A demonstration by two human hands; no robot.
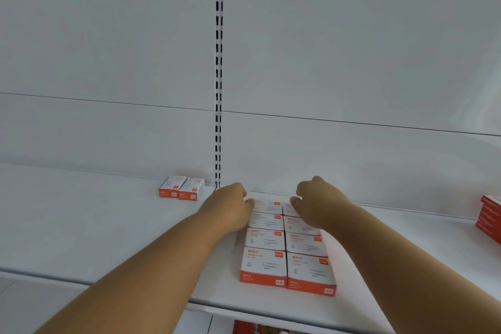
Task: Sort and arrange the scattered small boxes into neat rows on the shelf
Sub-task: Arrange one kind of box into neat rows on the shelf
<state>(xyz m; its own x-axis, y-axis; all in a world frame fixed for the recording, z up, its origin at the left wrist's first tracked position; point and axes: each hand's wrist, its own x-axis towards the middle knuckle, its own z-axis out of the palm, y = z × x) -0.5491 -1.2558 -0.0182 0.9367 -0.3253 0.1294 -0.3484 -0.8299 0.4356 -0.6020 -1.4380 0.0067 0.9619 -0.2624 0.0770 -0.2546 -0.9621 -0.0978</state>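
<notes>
Both hands touch rectangular cardboard boxes (pixel 267 266) on smooth white shelf (pixel 108 225).

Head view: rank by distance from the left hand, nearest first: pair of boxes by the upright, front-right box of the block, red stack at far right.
1. Pair of boxes, at the back by the slotted upright, just left of the left hand.
2. Front-right box, at the shelf's front edge, right of it.
3. Red stack, at the picture's right edge.

Bare shelf (pixel 81 225) left of box block (pixel 287 247), two boxes (pixel 182 187) at back
</notes>
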